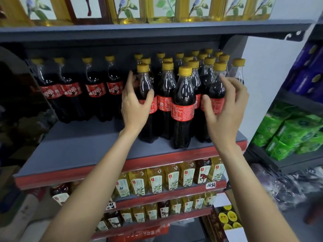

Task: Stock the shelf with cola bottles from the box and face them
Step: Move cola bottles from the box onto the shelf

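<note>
Several cola bottles with yellow caps and red labels stand on the grey shelf. A row of them lines the back left; a dense cluster fills the right half. My left hand wraps around the front-left bottle of the cluster, thumb across its red label. My right hand curls around a bottle at the cluster's right, fingers spread, thumb on the label. Between my hands the frontmost bottle stands upright near the shelf edge. The box with yellow caps showing sits at the lower right.
Bare shelf surface lies at the front left. Above is a shelf of yellow oil bottles. Below are shelves of small yellow drink bottles. To the right stands another rack with green packets and blue packs.
</note>
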The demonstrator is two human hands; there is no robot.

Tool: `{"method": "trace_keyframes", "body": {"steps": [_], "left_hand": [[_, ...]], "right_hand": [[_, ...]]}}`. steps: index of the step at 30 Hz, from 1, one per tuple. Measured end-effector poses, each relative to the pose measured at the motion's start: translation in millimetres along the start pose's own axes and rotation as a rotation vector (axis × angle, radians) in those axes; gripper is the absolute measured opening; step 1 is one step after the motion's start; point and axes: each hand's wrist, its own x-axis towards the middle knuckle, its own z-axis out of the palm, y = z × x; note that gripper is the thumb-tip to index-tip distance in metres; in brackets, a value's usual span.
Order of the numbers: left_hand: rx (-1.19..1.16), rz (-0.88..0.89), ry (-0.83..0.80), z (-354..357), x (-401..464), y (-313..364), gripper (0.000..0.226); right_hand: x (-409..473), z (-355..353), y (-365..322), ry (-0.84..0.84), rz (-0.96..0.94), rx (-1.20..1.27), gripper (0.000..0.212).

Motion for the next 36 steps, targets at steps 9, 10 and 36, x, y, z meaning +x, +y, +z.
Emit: {"method": "trace_keyframes", "body": {"steps": [9, 10, 36], "left_hand": [[-0.124, 0.05, 0.273, -136.8, -84.8, 3.9, 0.014], [-0.111, 0.061, 0.301, -157.6, -96.4, -1.4, 0.012], [0.733, -1.069, 0.342, -738.0, -343.6, -334.1, 0.019]], "right_hand": [[-63.8, 39.9, -139.4, 0.008, -0.212, 0.643, 0.01], [-77.5, 47.6, -156.9, -0.046, -0.181, 0.699, 0.01], [-509.2, 320.7, -592.9, -1.696, -0.18, 0.606, 0.033]]}}
